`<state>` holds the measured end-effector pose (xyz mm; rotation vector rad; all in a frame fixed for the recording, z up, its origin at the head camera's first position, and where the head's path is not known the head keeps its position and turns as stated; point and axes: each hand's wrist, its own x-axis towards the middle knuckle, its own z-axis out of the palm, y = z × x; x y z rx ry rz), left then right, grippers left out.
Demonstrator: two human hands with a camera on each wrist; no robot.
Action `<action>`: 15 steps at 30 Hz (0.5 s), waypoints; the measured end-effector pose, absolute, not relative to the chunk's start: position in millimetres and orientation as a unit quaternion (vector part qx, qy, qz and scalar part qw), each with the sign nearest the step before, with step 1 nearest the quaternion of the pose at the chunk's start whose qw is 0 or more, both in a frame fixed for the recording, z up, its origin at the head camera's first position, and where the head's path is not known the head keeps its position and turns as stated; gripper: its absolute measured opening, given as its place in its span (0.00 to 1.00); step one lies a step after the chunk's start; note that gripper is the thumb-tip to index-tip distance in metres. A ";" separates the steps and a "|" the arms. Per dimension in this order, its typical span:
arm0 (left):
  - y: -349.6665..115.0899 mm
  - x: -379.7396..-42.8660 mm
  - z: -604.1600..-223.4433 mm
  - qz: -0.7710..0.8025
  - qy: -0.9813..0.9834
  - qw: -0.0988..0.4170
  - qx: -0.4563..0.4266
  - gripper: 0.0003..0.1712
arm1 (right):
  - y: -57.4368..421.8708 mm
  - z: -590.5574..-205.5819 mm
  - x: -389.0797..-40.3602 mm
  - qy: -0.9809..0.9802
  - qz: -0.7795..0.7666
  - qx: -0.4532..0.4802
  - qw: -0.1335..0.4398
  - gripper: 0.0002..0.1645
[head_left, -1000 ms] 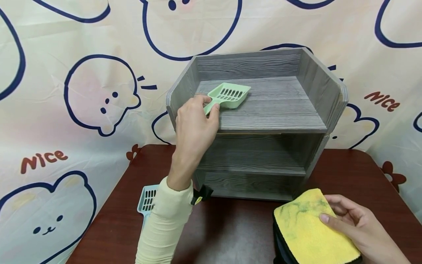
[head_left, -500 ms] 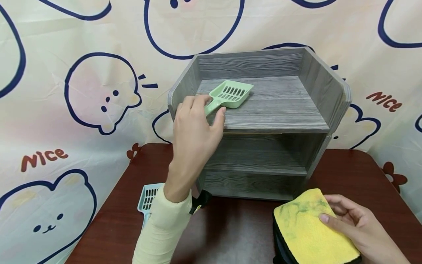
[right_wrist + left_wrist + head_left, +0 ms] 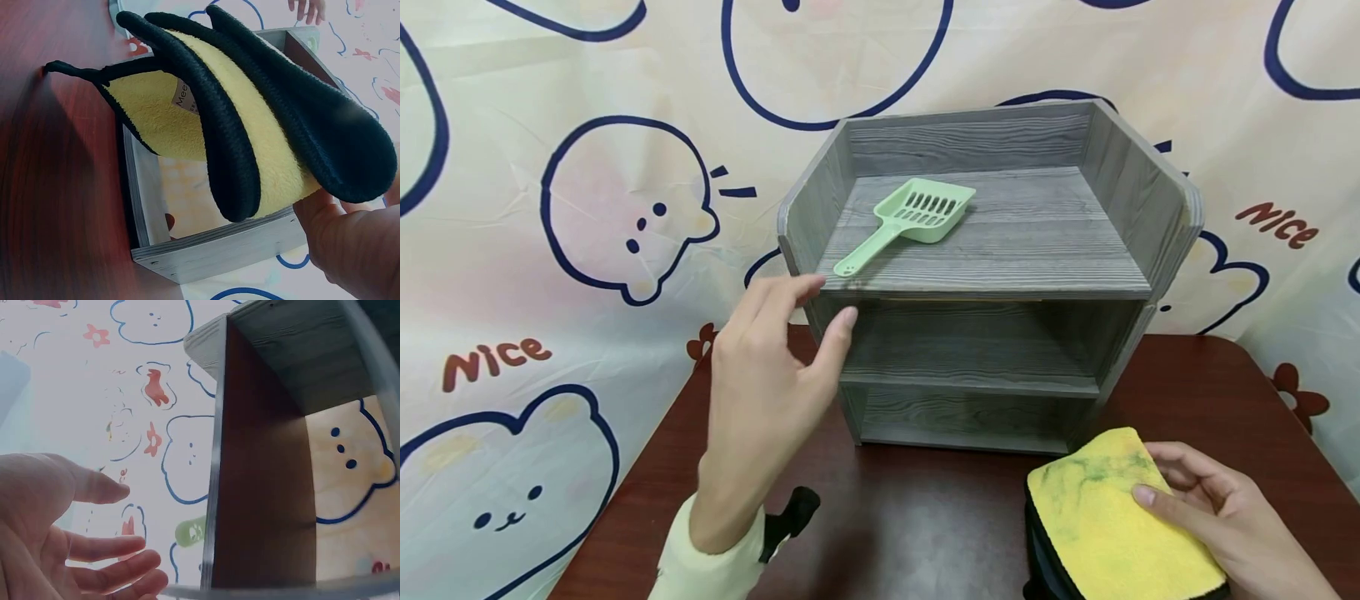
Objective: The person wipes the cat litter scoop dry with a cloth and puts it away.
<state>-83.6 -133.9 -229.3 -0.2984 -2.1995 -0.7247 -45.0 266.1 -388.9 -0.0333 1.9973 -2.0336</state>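
Observation:
A pale green slotted litter scoop (image 3: pixel 895 227) lies on the top board of the grey wooden shelf (image 3: pixel 1030 237), handle toward the front left. My left hand (image 3: pixel 763 383) is in front of the shelf's left corner, thumb and fingers spread with nothing between them. In the left wrist view, the scoop's handle end (image 3: pixel 190 531) sticks out past the board, apart from the fingers. At the lower right, my right hand (image 3: pixel 1232 512) pinches a folded yellow cloth (image 3: pixel 1120 517) with dark edging between thumb and fingers. The right wrist view shows the cloth's folds (image 3: pixel 262 125) and a small tag.
Two lower compartments (image 3: pixel 977 342) open toward me under the top board, which has raised side and back walls. The shelf stands on a dark red-brown table (image 3: pixel 925 517). Behind it hangs a fabric backdrop (image 3: pixel 647 67) with bear drawings.
My left hand has let go of the scoop's handle and moved down and left, leaving it on the top board. The light blue scoop on the table is now hidden behind my left arm.

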 end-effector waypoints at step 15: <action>-194.6 -71.2 -294.6 -0.258 -0.923 0.284 -0.034 0.22 | 273.3 -392.3 -45.5 0.686 -0.713 -0.021 0.147 0.25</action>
